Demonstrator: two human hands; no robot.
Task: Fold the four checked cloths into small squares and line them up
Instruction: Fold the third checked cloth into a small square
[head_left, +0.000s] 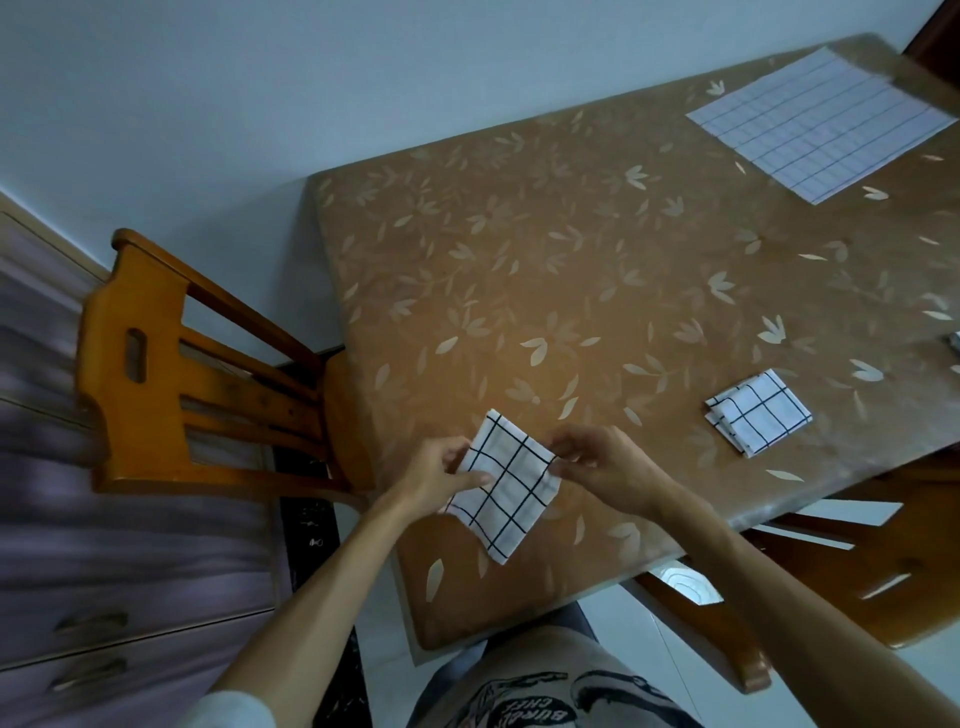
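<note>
A white cloth with black checks (506, 488), folded into a narrow rectangle, lies near the front left corner of the table. My left hand (441, 475) pinches its left edge and my right hand (605, 465) pinches its right edge. A second checked cloth (758, 411), folded into a small square, rests on the table to the right. A third checked cloth (821, 122) lies spread flat at the far right end. A small piece of another cloth (954, 345) shows at the right frame edge.
The table (571, 260) has a brown cover with a leaf pattern. A wooden chair (171, 374) stands at its left end, another chair (857, 571) at the front right. Drawers (104, 597) stand at the far left.
</note>
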